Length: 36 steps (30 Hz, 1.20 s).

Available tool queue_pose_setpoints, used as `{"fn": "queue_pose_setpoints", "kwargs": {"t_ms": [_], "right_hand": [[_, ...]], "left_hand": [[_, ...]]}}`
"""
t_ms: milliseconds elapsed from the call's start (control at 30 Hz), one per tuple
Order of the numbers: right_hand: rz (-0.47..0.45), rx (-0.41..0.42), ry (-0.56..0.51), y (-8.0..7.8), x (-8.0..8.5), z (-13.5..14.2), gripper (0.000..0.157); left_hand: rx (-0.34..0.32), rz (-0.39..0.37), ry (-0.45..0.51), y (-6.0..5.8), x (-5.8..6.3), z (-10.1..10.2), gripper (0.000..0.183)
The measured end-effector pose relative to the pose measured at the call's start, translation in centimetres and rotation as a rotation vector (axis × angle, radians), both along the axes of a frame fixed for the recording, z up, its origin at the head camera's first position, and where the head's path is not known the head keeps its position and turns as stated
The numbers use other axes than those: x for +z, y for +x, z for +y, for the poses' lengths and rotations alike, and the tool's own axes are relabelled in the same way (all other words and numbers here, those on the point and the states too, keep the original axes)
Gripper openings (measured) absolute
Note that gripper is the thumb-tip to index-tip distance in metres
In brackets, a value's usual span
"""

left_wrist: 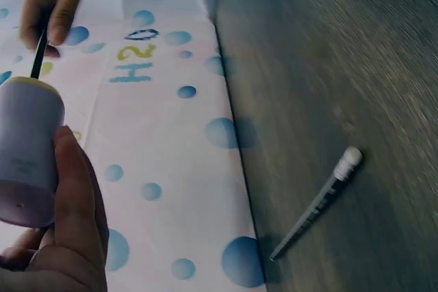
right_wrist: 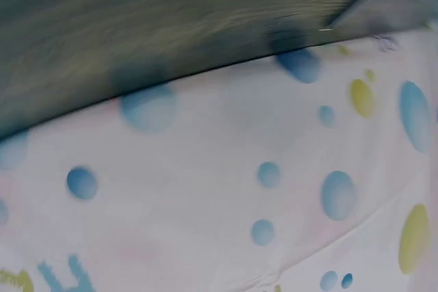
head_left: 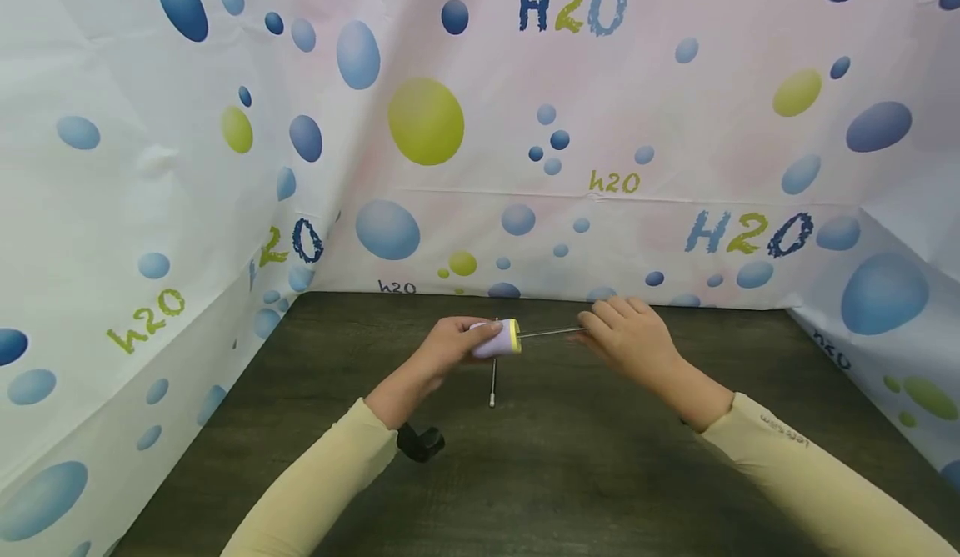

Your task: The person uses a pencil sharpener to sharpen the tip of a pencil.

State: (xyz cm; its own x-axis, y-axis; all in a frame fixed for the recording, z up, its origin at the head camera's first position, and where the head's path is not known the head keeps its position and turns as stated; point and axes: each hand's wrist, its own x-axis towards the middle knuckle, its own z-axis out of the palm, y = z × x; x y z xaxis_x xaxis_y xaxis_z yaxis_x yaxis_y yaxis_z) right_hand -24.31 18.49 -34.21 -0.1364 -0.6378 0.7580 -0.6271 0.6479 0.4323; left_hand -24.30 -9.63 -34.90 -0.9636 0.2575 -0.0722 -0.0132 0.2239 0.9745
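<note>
My left hand (head_left: 459,338) grips a lilac cylindrical pencil sharpener (head_left: 493,340) with a yellow rim, held sideways above the table. A thin dark pencil (head_left: 551,332) runs into its yellow-rimmed end. The pencil's other end is pinched by my right hand (head_left: 630,338), fingers curled around it. In the left wrist view the sharpener (left_wrist: 27,148) shows its closed base, and the pencil (left_wrist: 40,56) meets the yellow end. A second pencil (head_left: 492,386), with a white eraser, lies on the table below the sharpener. My right hand is out of sight in the right wrist view.
The dark wooden table (head_left: 570,474) ends at a white backdrop sheet (head_left: 480,248) printed with blue and yellow drops, which also rises at both sides. A black device (head_left: 422,443) shows beside my left wrist.
</note>
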Motion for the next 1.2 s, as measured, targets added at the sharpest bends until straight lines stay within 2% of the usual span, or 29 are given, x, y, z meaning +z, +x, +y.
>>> {"fn": "queue_pose_setpoints", "kwargs": {"t_ms": [67,100,167,233,267,300,333,433,467,500,533,567,600,633,667,767,833,900,933,1000,1067,1133,1200], "right_hand": [[0.149,0.041,-0.020,-0.4,-0.3,0.0,0.048],[0.182,0.054,-0.030,-0.5,-0.5,0.0,0.048],[0.172,0.069,-0.054,-0.6,-0.6,0.0,0.051],[0.057,0.045,-0.065,-0.4,-0.6,0.0,0.057],[-0.059,0.022,-0.065,-0.1,-0.5,0.1,0.059],[-0.220,0.005,-0.062,0.1,-0.4,0.1,0.060],[-0.418,-0.005,-0.062,0.2,-0.1,0.1,0.059],[-1.160,0.004,-0.115,0.3,0.6,0.1,0.056],[-1.370,-0.008,-0.153,0.2,0.8,0.1,0.054],[-1.529,-0.017,-0.181,0.1,1.0,0.1,0.053],[-1.619,-0.017,-0.195,0.0,1.1,0.0,0.051],[-1.646,-0.026,-0.187,0.0,1.1,0.0,0.050],[-1.598,-0.040,-0.163,0.0,1.0,-0.1,0.048],[-1.484,-0.042,-0.132,0.1,0.8,-0.1,0.046],[-1.330,-0.046,-0.099,0.2,0.6,-0.2,0.048],[-0.720,-0.041,-0.016,0.2,-0.1,-0.3,0.053],[-0.333,-0.007,0.007,-0.1,-0.6,-0.2,0.051],[-0.033,0.022,0.029,-0.5,-1.0,-0.1,0.044],[0.069,0.033,0.036,-0.8,-1.2,-0.1,0.039],[0.218,0.036,0.051,-1.1,-1.4,0.1,0.033],[0.282,0.037,0.056,-1.3,-1.6,0.2,0.033],[0.265,0.053,0.040,-1.4,-1.7,0.3,0.036],[0.183,0.064,0.012,-1.3,-1.7,0.2,0.042]], "left_hand": [[-0.017,-0.022,0.005,0.1,0.2,0.2,0.043],[-0.019,-0.029,0.004,0.2,0.3,0.3,0.043],[-0.024,-0.017,-0.011,0.3,0.3,0.6,0.043],[-0.020,0.039,-0.046,0.4,0.3,0.7,0.041],[-0.013,0.084,-0.078,0.4,0.2,0.8,0.040],[-0.005,0.142,-0.118,0.5,0.1,0.8,0.038],[0.002,0.212,-0.167,0.5,0.0,0.8,0.037],[-0.005,0.445,-0.317,0.4,-0.3,0.5,0.034],[-0.016,0.506,-0.352,0.4,-0.4,0.4,0.034],[-0.026,0.554,-0.376,0.3,-0.5,0.3,0.034],[-0.036,0.576,-0.388,0.2,-0.6,0.2,0.034],[-0.038,0.575,-0.387,0.1,-0.6,0.1,0.034],[-0.035,0.553,-0.378,0.0,-0.6,0.1,0.033],[-0.021,0.511,-0.360,-0.2,-0.7,0.0,0.033],[-0.002,0.458,-0.335,-0.4,-0.7,0.0,0.032],[0.040,0.264,-0.202,-0.8,-0.4,-0.1,0.033],[0.032,0.147,-0.104,-1.0,-0.1,-0.1,0.036],[0.006,0.043,-0.011,-1.0,0.2,-0.1,0.039],[-0.007,0.003,0.017,-1.0,0.3,0.0,0.040],[-0.037,-0.049,0.044,-0.9,0.5,0.0,0.042],[-0.058,-0.069,0.042,-0.8,0.6,0.1,0.043],[-0.070,-0.054,0.014,-0.6,0.7,0.2,0.042],[-0.080,-0.006,-0.024,-0.5,0.6,0.3,0.041]]}}
